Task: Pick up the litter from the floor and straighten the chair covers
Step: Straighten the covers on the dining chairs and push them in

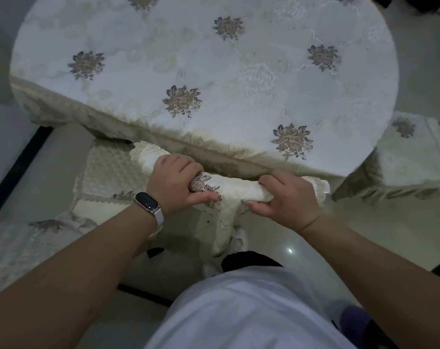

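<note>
A cream quilted chair cover (235, 191) with a grey flower pattern and lace ends is stretched over the top of a chair back, just in front of the round table. My left hand (174, 183), with a smart band on the wrist, is shut on the cover's left part. My right hand (288, 199) is shut on its right part near the lace edge. Part of the cover hangs down between my hands toward the floor. The chair's quilted seat pad (108, 170) shows to the left, partly under the table edge. No litter is visible.
A round table (352, 79) with a white flowered cloth fills the upper view. Another covered chair (412, 157) stands at the right, and a third covered seat (20, 248) at the lower left. My white-shoed feet (239, 239) stand on the pale tiled floor (296, 238).
</note>
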